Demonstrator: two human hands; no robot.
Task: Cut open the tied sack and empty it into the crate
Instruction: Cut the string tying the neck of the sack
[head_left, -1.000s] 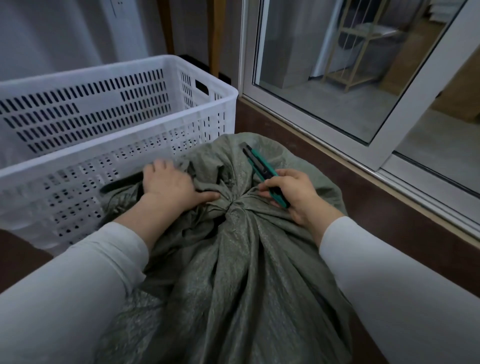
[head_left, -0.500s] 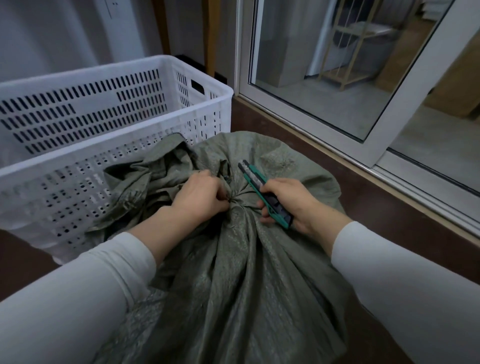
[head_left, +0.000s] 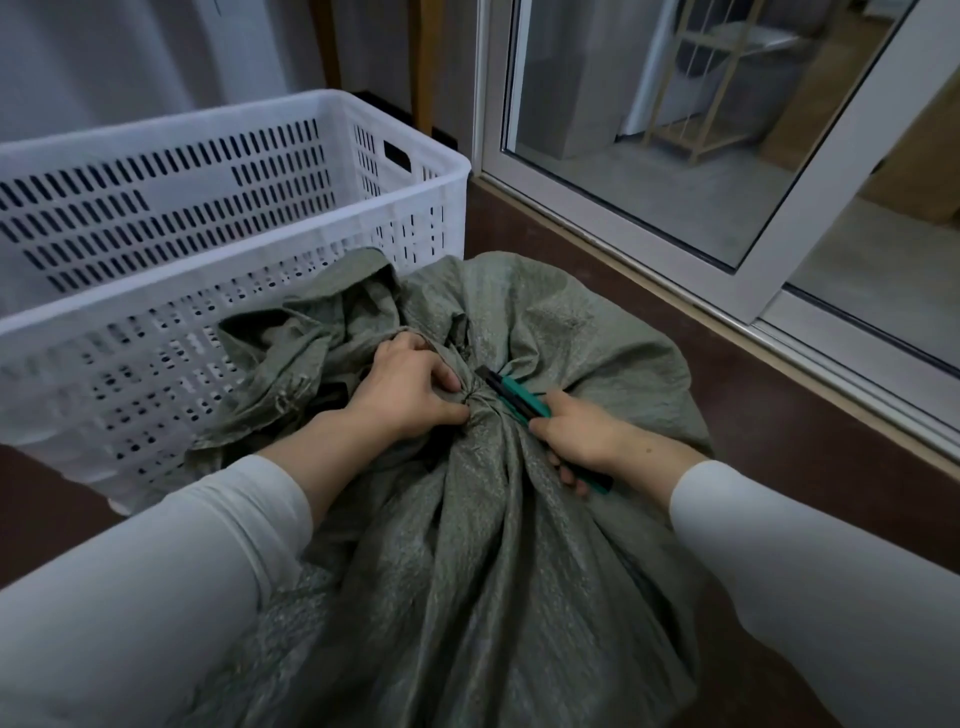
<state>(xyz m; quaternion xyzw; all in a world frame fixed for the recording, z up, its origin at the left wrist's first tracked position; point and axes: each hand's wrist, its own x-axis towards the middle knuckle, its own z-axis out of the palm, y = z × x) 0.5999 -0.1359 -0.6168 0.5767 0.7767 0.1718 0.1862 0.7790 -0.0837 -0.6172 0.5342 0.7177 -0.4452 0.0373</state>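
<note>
Left hand (head_left: 410, 384) closed tight on the gathered neck of the sack (head_left: 493, 545), fingers curled, thumb pressed against the knot (head_left: 475, 402). Right hand (head_left: 576, 441) wrapped around a green and black utility knife (head_left: 511, 397), fingers folded under the handle, tip of the knife touching the knot from the right side. Blade itself too small to see clearly. White sleeves (head_left: 171, 587) on both arms.

Grey-green woven sack standing on the dark brown floor (head_left: 779, 441), still tied, cloth pulled in folds toward the knot. Loose top of the sack spread to the left of the knot, leaning against the wall of the crate (head_left: 156, 291). White perforated plastic crate just beside the sack, to its left and behind. Sliding glass door (head_left: 649, 156) with white frame to the right of the sack, near but apart.
</note>
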